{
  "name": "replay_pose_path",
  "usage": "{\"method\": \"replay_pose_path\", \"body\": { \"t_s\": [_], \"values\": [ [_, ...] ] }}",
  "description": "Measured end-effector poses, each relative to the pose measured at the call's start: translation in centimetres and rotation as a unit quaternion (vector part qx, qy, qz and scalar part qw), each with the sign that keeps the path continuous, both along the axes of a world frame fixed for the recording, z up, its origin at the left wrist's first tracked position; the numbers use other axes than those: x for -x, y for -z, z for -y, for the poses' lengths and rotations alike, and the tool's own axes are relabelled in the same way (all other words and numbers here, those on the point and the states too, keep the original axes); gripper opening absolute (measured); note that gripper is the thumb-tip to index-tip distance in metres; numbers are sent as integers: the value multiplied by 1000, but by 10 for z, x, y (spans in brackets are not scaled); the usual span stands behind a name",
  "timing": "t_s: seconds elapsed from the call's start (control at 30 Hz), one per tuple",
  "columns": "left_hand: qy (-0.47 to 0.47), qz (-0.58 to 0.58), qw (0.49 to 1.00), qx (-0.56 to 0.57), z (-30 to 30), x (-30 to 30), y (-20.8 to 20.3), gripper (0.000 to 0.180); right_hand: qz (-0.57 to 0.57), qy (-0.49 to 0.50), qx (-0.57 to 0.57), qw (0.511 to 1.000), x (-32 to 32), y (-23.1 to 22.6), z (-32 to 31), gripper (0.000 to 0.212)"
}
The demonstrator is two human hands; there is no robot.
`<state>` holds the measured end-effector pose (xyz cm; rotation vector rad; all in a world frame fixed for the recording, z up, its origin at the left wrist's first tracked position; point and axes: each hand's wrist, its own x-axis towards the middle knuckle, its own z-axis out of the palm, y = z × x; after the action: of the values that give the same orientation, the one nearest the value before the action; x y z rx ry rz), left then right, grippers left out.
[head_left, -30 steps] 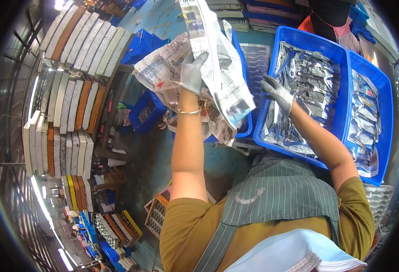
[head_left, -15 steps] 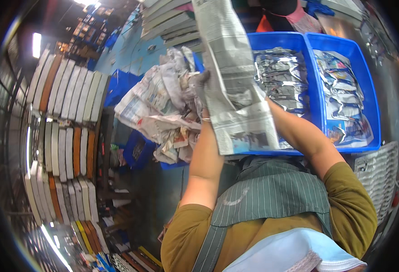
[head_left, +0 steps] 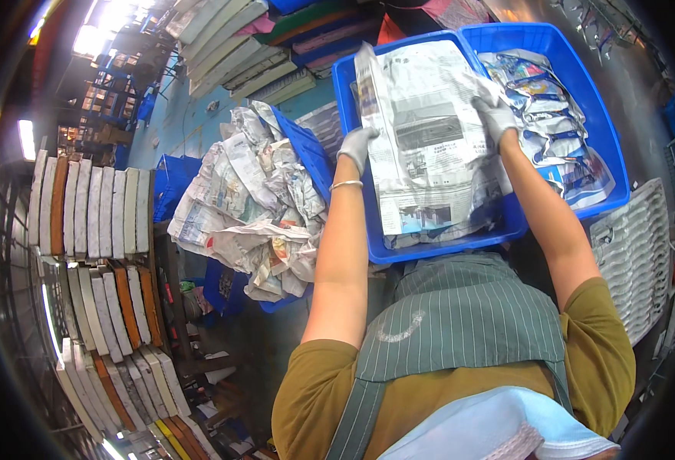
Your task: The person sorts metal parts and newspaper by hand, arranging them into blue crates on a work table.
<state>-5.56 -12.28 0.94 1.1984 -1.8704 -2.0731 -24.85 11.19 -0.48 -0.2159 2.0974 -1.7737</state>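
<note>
A creased newspaper sheet [head_left: 422, 146] lies spread across the nearer-left blue crate [head_left: 373, 249], covering most of what is inside. My left hand [head_left: 359, 147], in a pale grey glove, grips the sheet by its left edge, where the paper folds upward. On the opposite edge my right hand [head_left: 495, 121], gloved alike, holds the sheet with its fingers bent over the paper. Under my right forearm and beyond it is a second blue crate [head_left: 620, 172], holding a row of newspaper-wrapped pieces [head_left: 541, 107] with shiny parts showing.
Crumpled newspaper [head_left: 253, 192] heaps over another blue crate [head_left: 303, 149] on my left. Stacked pale slabs [head_left: 234, 46] stand beyond it. Racks of white and brown slabs [head_left: 92, 207] line the far left. A white ridged tray [head_left: 633, 257] leans at right.
The newspaper sheet was held up in the air; now it is lowered and spread over the crate. My hands have moved apart to its two sides. The view has shifted.
</note>
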Motion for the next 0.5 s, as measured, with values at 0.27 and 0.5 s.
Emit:
{"method": "replay_pose_path", "body": {
  "t_s": [0.27, 0.5],
  "values": [
    [271, 138, 692, 655, -130, 18, -34, 90, -128, -20, -287, 949, -8, 25, 23, 41],
    [506, 159, 678, 509, -133, 10, -11, 81, -92, -37, -287, 953, 0, 48, 25, 46]
  ]
}}
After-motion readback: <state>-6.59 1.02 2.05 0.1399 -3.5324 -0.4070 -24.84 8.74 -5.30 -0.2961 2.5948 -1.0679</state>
